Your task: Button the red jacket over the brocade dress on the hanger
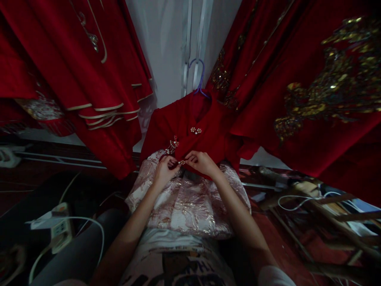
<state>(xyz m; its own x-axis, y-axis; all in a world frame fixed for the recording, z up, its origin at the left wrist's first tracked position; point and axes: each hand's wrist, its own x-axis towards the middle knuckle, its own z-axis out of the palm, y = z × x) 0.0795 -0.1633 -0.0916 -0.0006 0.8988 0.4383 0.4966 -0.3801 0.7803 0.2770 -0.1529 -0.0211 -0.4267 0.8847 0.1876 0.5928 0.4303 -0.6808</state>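
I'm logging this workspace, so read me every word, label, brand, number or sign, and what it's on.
No text reads clearly.
Shirt: large dark letters and a smaller line above, too blurred and cut off to quote.
Power strip and red top: no readable words.

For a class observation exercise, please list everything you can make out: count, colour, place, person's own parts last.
red top: 1, red, centre
hanger: 1, purple, red top's neck
upper clasp: 1, pearly, red top's chest
lower clasp: 1, pearly, red top's lower front
dangling ornament: 1, silvery and red, left of upper clasp
patterned cloth: 1, pale pink, below red top
hanging clothes: several, red, both sides
sequins: many, gold, right
wall: 1, greyish, behind
power strip: 1, cream, lower left
cables: several, white, lower left and right
wooden bars: several, brown, lower right
shirt: 1, white, bottom centre
left hand: 1, bare, at lower clasp
right hand: 1, bare, at lower clasp
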